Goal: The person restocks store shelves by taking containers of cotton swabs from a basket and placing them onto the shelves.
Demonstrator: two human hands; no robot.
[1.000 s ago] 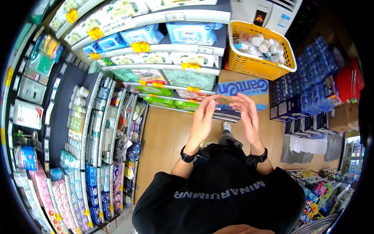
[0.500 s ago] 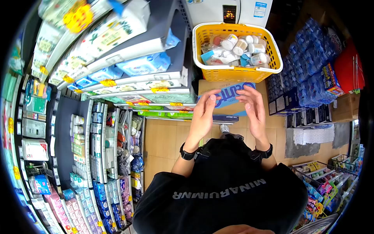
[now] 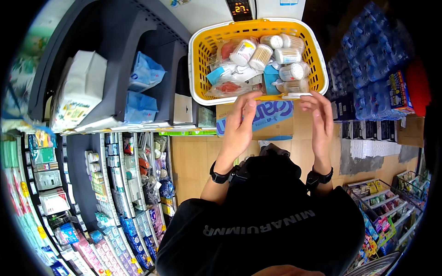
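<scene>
A yellow basket (image 3: 202,92) with a white rim holds several round tubs of cotton swabs (image 3: 261,57) and plastic-wrapped packs (image 3: 229,87). Just below its near rim is my left hand (image 3: 239,125), fingers apart and bent forward, with nothing in it. My right hand (image 3: 321,120) is near the basket's near right corner, its fingers spread and also holding nothing. Whether the fingertips touch the rim I cannot tell. A cardboard box (image 3: 271,120) with blue lettering lies under the basket, seen between my hands.
Shelves with wipe packs (image 3: 83,87) stand on the left, above racks of small packaged goods (image 3: 110,184). A white appliance (image 3: 276,10) with a lit display is behind the basket. Wrapped blue bottles (image 3: 375,60) are stacked at right, above a wire display rack (image 3: 382,202).
The basket now appears larger and closer, further left in view. Both my hands are nearer its near rim and a little wider apart. The wipe shelves have shifted left.
</scene>
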